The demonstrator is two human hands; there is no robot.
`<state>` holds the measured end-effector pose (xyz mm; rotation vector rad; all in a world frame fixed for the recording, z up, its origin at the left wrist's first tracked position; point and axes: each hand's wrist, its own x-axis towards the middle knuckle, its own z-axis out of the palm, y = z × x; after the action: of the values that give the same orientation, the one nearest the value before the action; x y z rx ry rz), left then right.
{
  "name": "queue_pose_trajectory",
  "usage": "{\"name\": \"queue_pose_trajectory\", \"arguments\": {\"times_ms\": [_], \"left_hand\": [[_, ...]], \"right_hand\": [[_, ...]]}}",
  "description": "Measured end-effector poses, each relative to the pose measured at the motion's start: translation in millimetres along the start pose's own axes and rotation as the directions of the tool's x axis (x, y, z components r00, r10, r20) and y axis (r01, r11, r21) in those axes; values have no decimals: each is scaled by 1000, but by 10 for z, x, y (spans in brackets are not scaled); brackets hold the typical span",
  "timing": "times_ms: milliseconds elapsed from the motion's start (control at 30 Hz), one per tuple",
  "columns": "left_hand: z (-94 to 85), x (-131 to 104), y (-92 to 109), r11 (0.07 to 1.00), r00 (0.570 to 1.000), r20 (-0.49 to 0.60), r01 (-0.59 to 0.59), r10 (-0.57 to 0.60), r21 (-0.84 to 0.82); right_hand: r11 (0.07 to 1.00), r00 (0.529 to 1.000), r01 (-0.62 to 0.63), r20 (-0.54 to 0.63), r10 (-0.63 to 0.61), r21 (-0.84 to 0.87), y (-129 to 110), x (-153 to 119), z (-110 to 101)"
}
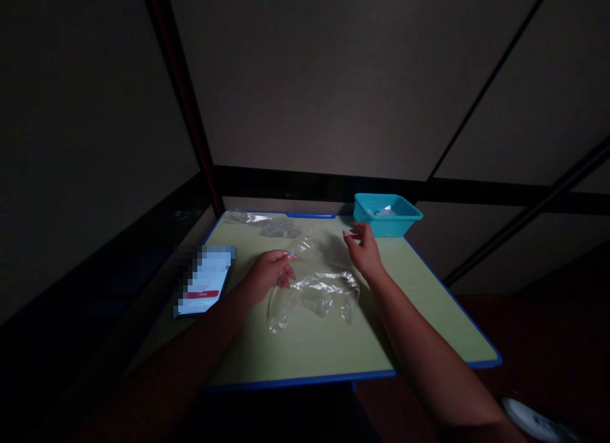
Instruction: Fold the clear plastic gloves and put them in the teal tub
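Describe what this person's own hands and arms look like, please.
Both the left hand and right hand are human and ungloved. No sleeve, watch or bracelet shows on the visible right forearm; the left forearm fades into shadow. A fingertip on the right hand looks pale, perhaps its nail. Rings are too blurred to judge.

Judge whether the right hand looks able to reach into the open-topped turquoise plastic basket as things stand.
Probably yes: the right hand looks empty and is close to the basket, whose top is open, and nothing visible blocks the way between them.
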<state>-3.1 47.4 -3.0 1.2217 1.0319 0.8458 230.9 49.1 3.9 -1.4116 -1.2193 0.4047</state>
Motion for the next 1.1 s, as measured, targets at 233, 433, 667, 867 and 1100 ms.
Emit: {"name": "queue_pose_trajectory", "arguments": {"times_ms": [233, 433, 667, 867, 1100], "left_hand": [[4, -50, -41, 997, 937, 349, -26, 0, 72], [2, -67, 0, 999, 926, 376, -9, 23, -37], [-65, -14, 58, 999, 979, 203, 11, -2, -46], [-145, -35, 151, 987, 985, 144, -74, 95, -145], [-175, 14, 226, 936, 997, -21, 63, -75, -345]], "right_hand": [[999, 918, -34, 396, 18, 35, -1, -53, 18], [947, 681, -285, 726, 93, 147, -44, -102, 42], [953, 856, -155, 518, -2, 259, -192, -72, -66], [927, 897, -135, 441, -36, 350, -249, -48, -126], [946, 937, -50, 313, 155, -319, -20, 29, -39]]}}
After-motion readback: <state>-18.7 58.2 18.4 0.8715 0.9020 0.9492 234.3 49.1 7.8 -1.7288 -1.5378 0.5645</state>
